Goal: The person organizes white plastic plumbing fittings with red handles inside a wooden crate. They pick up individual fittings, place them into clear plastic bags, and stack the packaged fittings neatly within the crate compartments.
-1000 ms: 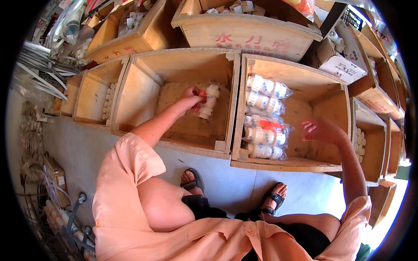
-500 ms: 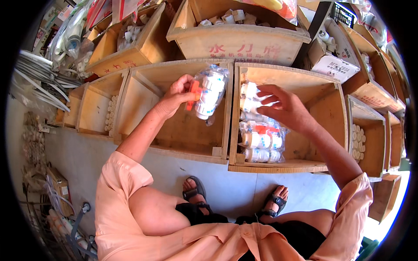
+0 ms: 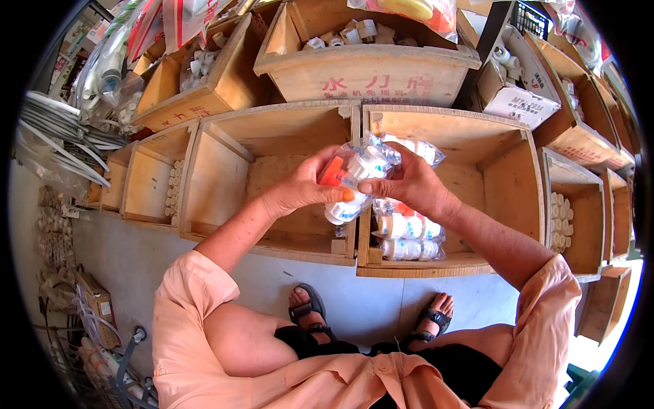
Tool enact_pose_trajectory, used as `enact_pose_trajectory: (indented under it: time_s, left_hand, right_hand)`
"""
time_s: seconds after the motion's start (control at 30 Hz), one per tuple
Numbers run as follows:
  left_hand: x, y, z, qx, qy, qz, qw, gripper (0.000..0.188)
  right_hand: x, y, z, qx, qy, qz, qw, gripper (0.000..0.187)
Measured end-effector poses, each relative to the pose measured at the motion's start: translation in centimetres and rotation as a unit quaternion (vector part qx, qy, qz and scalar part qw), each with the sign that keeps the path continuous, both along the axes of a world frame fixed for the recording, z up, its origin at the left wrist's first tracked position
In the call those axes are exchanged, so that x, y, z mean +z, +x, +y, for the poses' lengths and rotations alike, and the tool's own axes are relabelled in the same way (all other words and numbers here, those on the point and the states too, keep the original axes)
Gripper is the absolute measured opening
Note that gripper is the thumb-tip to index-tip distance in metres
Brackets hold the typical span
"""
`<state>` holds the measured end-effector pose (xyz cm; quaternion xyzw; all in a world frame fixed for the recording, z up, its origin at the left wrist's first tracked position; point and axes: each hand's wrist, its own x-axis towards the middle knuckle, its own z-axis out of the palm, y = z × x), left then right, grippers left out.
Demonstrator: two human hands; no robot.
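Observation:
A white plastic ball valve (image 3: 360,172) with an orange-red handle, wrapped in a clear bag, is held above the divider between two wooden boxes. My left hand (image 3: 303,184) is closed around its handle side. On the opposite side my right hand (image 3: 417,185) grips the same valve, thumb across its front. Below, in the right wooden box (image 3: 449,268), more bagged white valves (image 3: 411,227) lie stacked along the left wall. Another bagged white valve (image 3: 426,151) shows just beyond my right hand. My fingertips behind the held valve are hidden.
To the left is another open wooden box (image 3: 272,247). Smaller boxes of white fittings (image 3: 175,184) flank the pair. Farther back stand a larger wooden bin (image 3: 368,71) and a white carton (image 3: 521,102). Bundled hoses (image 3: 58,136) lie at far left.
My left hand has brought the bagged valve right and slightly nearer. My right hand has moved left from the stacked valves and taken hold of it too.

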<state>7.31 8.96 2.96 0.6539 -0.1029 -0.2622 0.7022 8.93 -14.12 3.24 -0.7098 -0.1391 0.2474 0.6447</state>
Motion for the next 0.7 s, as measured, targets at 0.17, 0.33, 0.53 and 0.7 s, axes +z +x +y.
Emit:
enact_pose_trajectory:
  time_s: [0.17,0.33,0.53,0.7]
  left_hand:
    - [-0.1,0.3,-1.0,-0.009,0.039,-0.006,0.999,0.06]
    - [0.2,0.2,-1.1,0.028,0.053,-0.061,0.996,0.054]
    - [-0.2,0.0,-2.1,0.075,0.116,-0.159,0.978,0.054]
    - [-0.1,0.0,-2.8,0.086,0.196,-0.232,0.949,0.056]
  right_hand:
    - [-1.0,0.3,-0.2,0.002,-0.048,-0.03,0.998,0.082]
    - [0.7,0.1,-0.9,-0.039,0.009,-0.114,0.993,0.065]
    - [1.2,0.9,-1.9,-0.072,-0.048,-0.145,0.986,0.032]
    - [1.0,1.0,-1.9,-0.103,-0.036,-0.08,0.991,0.023]
